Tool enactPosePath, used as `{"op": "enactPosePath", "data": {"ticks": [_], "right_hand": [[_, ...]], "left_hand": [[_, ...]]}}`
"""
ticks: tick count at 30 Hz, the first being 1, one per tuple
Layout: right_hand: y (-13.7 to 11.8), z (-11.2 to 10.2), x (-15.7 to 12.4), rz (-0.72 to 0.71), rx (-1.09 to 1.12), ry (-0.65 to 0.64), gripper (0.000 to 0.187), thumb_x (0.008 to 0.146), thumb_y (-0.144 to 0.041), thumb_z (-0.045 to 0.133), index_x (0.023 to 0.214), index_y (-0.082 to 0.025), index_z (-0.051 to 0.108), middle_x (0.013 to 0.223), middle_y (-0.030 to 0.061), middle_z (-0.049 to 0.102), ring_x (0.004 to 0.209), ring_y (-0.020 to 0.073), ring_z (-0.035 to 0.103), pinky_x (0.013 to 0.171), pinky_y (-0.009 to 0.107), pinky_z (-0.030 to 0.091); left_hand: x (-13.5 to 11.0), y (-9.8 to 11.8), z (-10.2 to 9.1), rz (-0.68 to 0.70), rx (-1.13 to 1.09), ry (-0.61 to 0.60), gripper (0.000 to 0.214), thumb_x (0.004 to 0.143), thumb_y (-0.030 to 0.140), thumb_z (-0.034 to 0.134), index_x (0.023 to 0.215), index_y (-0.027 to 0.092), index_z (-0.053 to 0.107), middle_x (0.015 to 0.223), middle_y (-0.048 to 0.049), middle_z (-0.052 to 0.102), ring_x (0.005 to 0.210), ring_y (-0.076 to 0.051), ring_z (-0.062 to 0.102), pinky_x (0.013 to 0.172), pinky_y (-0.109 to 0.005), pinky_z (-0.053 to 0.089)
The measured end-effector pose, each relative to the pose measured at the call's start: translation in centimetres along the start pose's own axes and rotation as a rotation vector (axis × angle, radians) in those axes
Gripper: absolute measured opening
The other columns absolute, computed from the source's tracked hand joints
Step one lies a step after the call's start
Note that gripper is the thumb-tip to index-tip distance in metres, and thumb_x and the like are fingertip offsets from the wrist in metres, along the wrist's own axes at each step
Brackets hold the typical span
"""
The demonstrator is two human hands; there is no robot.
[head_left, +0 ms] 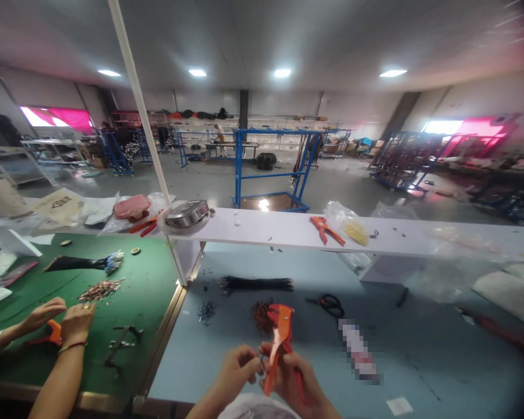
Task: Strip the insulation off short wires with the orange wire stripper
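Note:
An orange wire stripper stands upright over the blue table, with my right hand closed around its handles. My left hand is beside it, fingertips pinched on what looks like a thin dark wire, close to the right fingers. Just behind the tool's jaws lies a pile of small reddish-brown pieces. A bundle of black wires rests farther back. To its lower left is a small heap of dark bits.
Black scissors lie to the right, near a blurred packet. A white shelf spans the back, bearing another orange tool and a metal tin. At the green table on the left, a co-worker's hands are busy.

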State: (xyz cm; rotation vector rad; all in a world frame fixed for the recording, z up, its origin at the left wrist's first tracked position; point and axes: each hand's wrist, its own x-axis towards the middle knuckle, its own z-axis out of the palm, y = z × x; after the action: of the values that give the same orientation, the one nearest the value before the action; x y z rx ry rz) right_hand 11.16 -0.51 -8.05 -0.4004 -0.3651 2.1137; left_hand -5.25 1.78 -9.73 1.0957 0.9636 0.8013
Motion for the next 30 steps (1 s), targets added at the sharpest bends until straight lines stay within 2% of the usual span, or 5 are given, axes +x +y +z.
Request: {"op": "enactPosePath", "data": {"ticks": [8, 10, 17, 24, 30], "right_hand": [[-0.3, 0.7, -0.3, -0.025, 0.018, 0.030, 0.039, 0.073, -0.032, 0.053, 0.104, -0.013, 0.066, 0.089, 0.0094, 0.068, 0.073, 0.0176, 0.060, 0.073, 0.037, 0.045], [-0.4, 0.6, -0.3, -0.060, 0.036, 0.058, 0.037, 0.073, -0.030, 0.052, 0.102, -0.014, 0.066, 0.095, 0.0090, 0.067, 0.074, 0.0164, 0.060, 0.074, 0.037, 0.045], [-0.9, 0.6, -0.6, 0.013, -0.147, 0.037, 0.045, 0.066, -0.026, 0.056, 0.109, -0.011, 0.061, 0.075, 0.0090, 0.069, 0.072, 0.0208, 0.064, 0.080, 0.042, 0.044], [-0.8, 1.0, -0.3, -0.116, -0.375, 0.272, 0.053, 0.058, -0.016, 0.060, 0.111, -0.014, 0.055, 0.075, 0.0059, 0.069, 0.064, 0.0195, 0.065, 0.069, 0.037, 0.048], [0.3, 0.9, -0.6, 0.045, -0.369, 0.144, 0.060, 0.058, -0.015, 0.061, 0.117, -0.014, 0.052, 0.074, 0.0053, 0.069, 0.061, 0.0170, 0.064, 0.068, 0.034, 0.047]], "left_hand": [[-0.1, 1.5, -0.1, 0.114, 0.170, 0.111, 0.022, 0.071, 0.032, 0.058, 0.061, 0.015, 0.048, 0.053, 0.0055, 0.041, 0.052, -0.007, 0.036, 0.051, -0.021, 0.029], [-0.2, 1.4, -0.3, 0.114, 0.216, 0.129, 0.021, 0.071, 0.032, 0.057, 0.060, 0.016, 0.046, 0.052, 0.0058, 0.041, 0.050, -0.008, 0.036, 0.050, -0.021, 0.028], [-0.1, 0.9, -0.2, 0.025, 0.352, 0.082, 0.016, 0.070, 0.032, 0.053, 0.064, 0.017, 0.049, 0.050, 0.0040, 0.049, 0.048, -0.010, 0.044, 0.051, -0.021, 0.033], [-0.6, 2.0, -0.7, 0.117, 0.487, 0.296, 0.022, 0.072, 0.037, 0.052, 0.064, 0.017, 0.050, 0.053, 0.0049, 0.043, 0.050, -0.010, 0.040, 0.050, -0.021, 0.031], [-1.3, 2.3, 0.2, 0.175, 0.592, 0.295, 0.023, 0.079, 0.037, 0.049, 0.067, 0.017, 0.051, 0.058, 0.0029, 0.050, 0.055, -0.011, 0.044, 0.055, -0.021, 0.033]]}}
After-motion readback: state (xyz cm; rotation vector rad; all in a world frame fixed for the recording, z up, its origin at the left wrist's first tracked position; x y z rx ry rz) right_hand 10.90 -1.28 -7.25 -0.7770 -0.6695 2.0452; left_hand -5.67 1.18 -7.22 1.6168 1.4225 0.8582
